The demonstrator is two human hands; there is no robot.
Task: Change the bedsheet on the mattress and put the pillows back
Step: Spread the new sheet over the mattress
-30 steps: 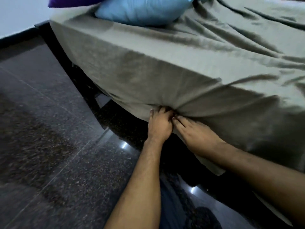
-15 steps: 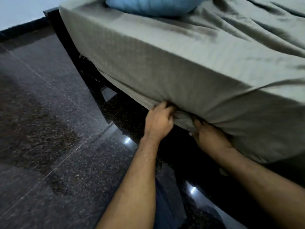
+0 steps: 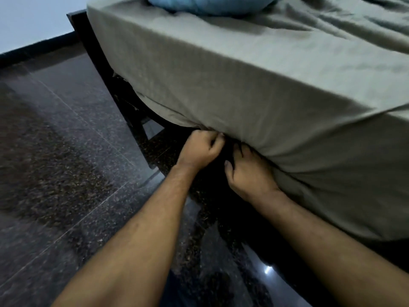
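Observation:
An olive-grey bedsheet (image 3: 254, 80) covers the mattress and hangs down its near side. A light blue pillow (image 3: 208, 4) lies on the sheet at the top edge of the view. My left hand (image 3: 200, 148) is curled at the sheet's lower hem and pinches the cloth. Just to its right, my right hand (image 3: 247, 171) reaches under the mattress edge, with its fingertips hidden beneath the gathered sheet. The two hands are nearly touching.
A dark bed frame (image 3: 99, 60) runs under the mattress toward the far corner. The floor (image 3: 55, 151) is dark speckled polished stone with light reflections. A pale wall (image 3: 33, 23) with a black skirting stands at the back left.
The view has shifted right along the bed and the purple pillow has left the frame. My left hand has curled tighter on the hem, and my right hand has pushed further under the mattress edge.

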